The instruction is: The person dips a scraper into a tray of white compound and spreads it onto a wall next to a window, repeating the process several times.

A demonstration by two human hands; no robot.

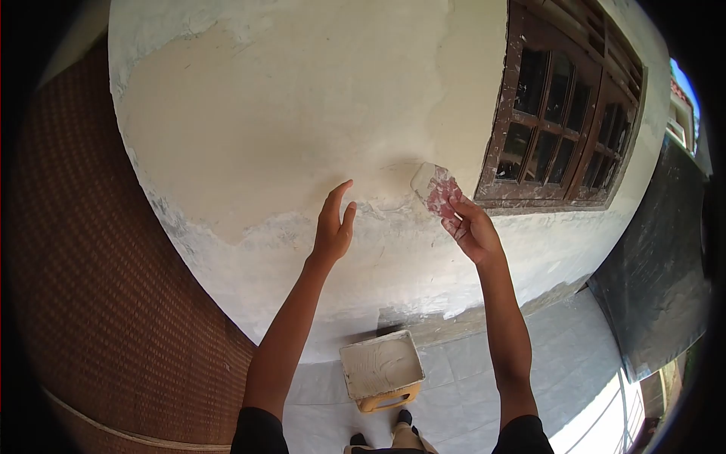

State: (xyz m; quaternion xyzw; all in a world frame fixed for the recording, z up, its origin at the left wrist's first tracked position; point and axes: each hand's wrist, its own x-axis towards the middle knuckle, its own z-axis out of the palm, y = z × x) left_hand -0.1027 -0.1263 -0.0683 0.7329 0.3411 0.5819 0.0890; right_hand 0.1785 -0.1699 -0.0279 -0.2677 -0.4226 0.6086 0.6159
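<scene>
My right hand [473,231] pinches a flat reddish putty scraper [441,193] between thumb and fingers. White putty is smeared over the scraper, and its far edge lies right at the wall [302,113]. My left hand [333,227] is raised in front of the same wall, to the left of the scraper, with thumb and fingers apart and nothing in them. Cream filler covers the wall's upper part in a broad, ragged-edged patch; lower down it is whiter and rougher. Below and between my arms, a shallow tray of pale putty [382,365] rests on a yellow stool [387,399].
A brown wooden window [556,113] with small panes is set in the wall at right. Woven matting [121,287] runs along the left side. Grey sheeting [461,378] covers the floor, and a dark sheet [654,265] hangs at far right. My feet show beside the stool.
</scene>
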